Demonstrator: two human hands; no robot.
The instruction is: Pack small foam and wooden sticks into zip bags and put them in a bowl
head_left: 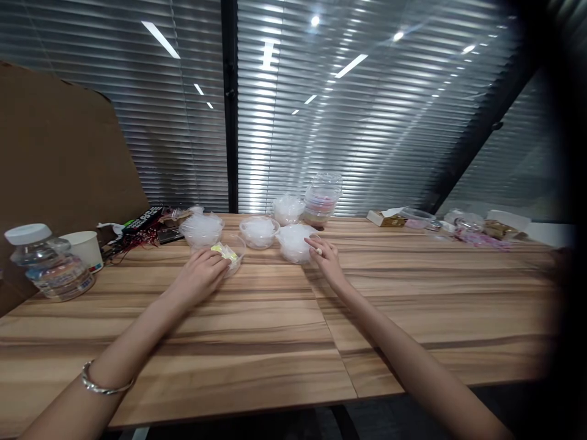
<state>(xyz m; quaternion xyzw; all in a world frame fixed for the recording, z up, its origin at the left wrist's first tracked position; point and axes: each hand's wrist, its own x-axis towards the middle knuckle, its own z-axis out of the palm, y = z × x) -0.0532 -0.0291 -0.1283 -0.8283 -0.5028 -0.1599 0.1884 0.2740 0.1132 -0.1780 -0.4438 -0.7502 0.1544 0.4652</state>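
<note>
My left hand point(206, 271) is closed at the near-left rim of a shallow clear plastic bowl point(239, 259). A yellow-and-white packet point(224, 250) lies in that bowl, partly hidden by my fingers. On the other side, my right hand point(325, 255), with a ring on one finger, grips the right edge of a clear bowl of white shredded filling point(295, 243); its thumb is hard to see. Between the hands, a little farther back, stands another bowl with white filling point(259, 232). One more filled bowl point(202, 230) is just behind my left hand.
At the back are another filled bowl point(288, 209) and a stack of clear containers point(323, 198). To the left stand a white-capped jar point(59, 269), a paper cup point(86, 249) and a tangle of wires point(143, 239). A small box point(386, 217) and plastic packaging point(465, 226) lie right.
</note>
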